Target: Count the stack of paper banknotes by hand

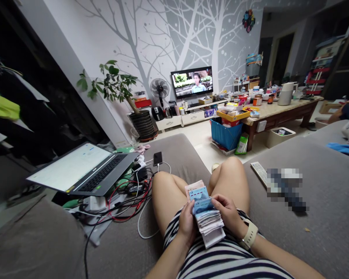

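I sit on a grey sofa [322, 186] with a thick stack of banknotes [206, 217] held over my lap. My left hand [187, 223] is wrapped round the stack's left side, thumb on top. My right hand [229, 214], with a pale watch strap on the wrist, grips the right side and pinches the top blue note. Pink and blue notes fan out at the far end of the stack, above my bare knees.
An open laptop [84, 168] rests at my left above a tangle of cables [125, 201] and a phone [157, 157]. A remote [259, 172] lies on the sofa at my right. A cluttered coffee table [279, 110], blue bin [225, 133], television [192, 81], fan and potted plant [119, 87] stand beyond.
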The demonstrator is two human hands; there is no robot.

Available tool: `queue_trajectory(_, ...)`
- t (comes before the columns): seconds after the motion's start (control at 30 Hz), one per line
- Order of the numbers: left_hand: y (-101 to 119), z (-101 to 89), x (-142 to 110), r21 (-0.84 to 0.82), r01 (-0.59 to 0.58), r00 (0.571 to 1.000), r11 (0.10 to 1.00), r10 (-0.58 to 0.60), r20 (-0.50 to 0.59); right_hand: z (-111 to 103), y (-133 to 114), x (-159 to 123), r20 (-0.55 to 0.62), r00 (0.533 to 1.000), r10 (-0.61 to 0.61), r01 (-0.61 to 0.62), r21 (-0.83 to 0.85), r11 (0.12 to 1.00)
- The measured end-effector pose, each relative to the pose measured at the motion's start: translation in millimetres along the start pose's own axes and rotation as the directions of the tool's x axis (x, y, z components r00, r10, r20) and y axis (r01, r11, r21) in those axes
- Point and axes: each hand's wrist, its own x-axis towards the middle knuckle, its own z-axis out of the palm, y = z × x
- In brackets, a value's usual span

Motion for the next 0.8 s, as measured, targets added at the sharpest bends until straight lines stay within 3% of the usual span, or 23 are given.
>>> queue_trajectory(0.43,-1,2.2,-1,-0.051,0.035,0.999,0.998,-0.037,-0.035,0,-2,1,0.035,0.999,0.036,-0.036,-0.006,0.999)
queue_trajectory(0.67,4,6.1,-6,0.011,0.039,0.999,0.999,-0.039,0.023,-3,7,12,-0.129,0.992,0.014,-0.028,-0.11,0.993)
queue_trajectory(0.8,3,6.6,-7,0.033,0.058,0.996,0.998,-0.06,0.06,-5,9,13,-0.132,0.991,0.018,-0.034,-0.121,0.992)
